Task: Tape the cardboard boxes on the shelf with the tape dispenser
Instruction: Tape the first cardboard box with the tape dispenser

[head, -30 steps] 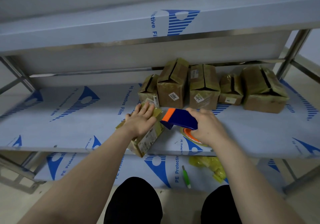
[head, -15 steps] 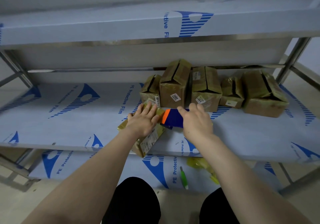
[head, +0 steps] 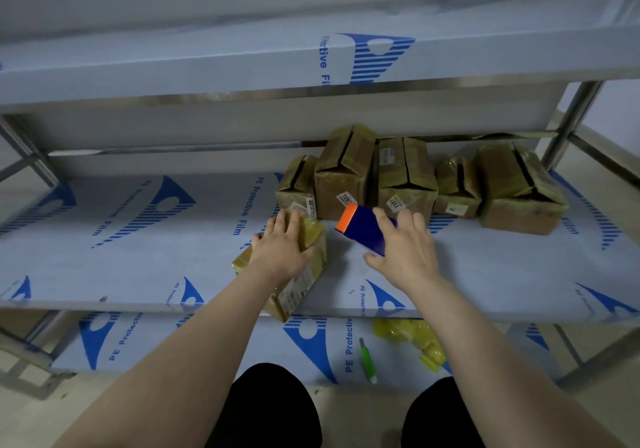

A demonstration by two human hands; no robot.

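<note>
Cardboard box at the front edge of the shelf, pinned flat under the left hand, fingers straight. Just right of it, tape dispenser, slanting orange end back-left, beneath the right hand: spread wide, not yet curled round. Nearer by far, that right.

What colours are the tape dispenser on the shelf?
The tape dispenser is dark blue with an orange end, best seen in the head view.

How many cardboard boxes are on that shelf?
6 boxes. Five stand in a row at the back: small, tall, middle, small, rightmost. The sixth lies in front under the left hand. Others may hide behind them.
</note>
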